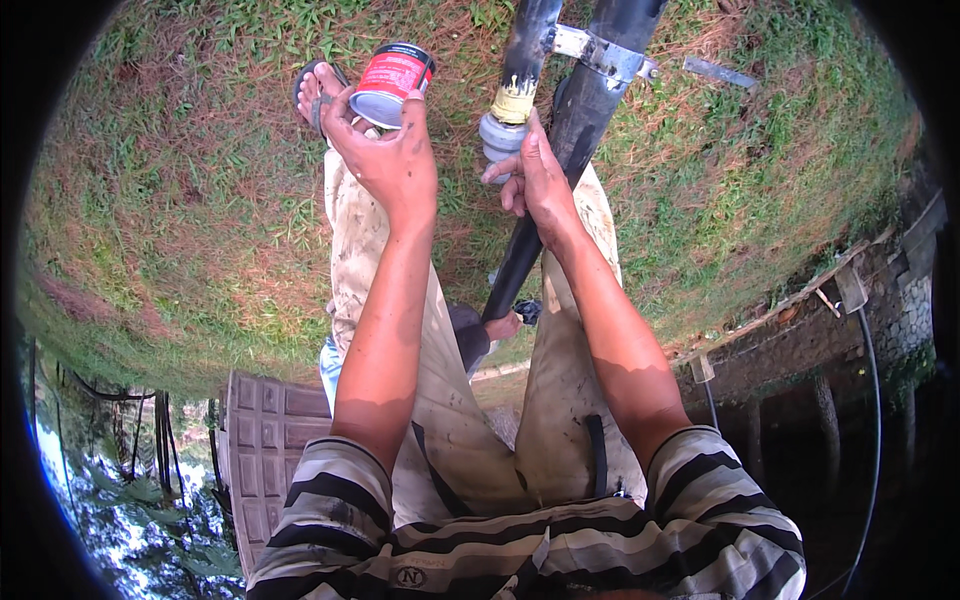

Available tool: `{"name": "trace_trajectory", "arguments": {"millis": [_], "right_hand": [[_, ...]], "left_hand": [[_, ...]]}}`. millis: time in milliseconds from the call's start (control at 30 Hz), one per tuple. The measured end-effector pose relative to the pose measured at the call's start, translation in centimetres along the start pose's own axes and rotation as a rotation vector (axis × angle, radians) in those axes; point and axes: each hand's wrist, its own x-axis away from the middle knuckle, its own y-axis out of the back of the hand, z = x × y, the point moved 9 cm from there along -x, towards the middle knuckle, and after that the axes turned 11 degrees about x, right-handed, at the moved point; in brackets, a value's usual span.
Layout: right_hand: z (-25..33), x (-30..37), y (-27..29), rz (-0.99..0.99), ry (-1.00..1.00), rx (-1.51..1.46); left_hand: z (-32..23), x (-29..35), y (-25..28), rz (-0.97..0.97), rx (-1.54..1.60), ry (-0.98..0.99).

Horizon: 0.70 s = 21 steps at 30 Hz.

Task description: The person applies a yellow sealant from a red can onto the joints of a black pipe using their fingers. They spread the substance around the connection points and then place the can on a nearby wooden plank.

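Striped shirt [500, 555] fills six o'clock, while at eleven the left hand [388, 165] pinches a red can [393, 82], probably light, stiff and best held round its smooth wall, and at twelve the right hand [545, 187] half curls by a grey fitting [497, 137], contact unclear.

Red can [394, 80] tilts left of grey fitting [500, 134].

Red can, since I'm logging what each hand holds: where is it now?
In the head view, the red can is left of centre near the top, tilted in the left hand, just right of a sandalled foot.
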Motion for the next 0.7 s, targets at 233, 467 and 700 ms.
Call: {"name": "trace_trajectory", "arguments": {"millis": [233, 467, 700], "right_hand": [[1.1, 1.7, -1.4, -0.102, 0.059, 0.15], [0.3, 0.9, 0.5, -0.161, 0.042, 0.183], [-0.2, 0.5, 0.5, -0.232, 0.118, 0.198]], "left_hand": [[0.7, 0.1, 0.2, -0.011, -0.058, 0.047], [1.0, 0.2, 0.2, -0.02, -0.015, 0.093], [0.8, 0.4, -0.2, -0.018, 0.003, 0.141]]}}
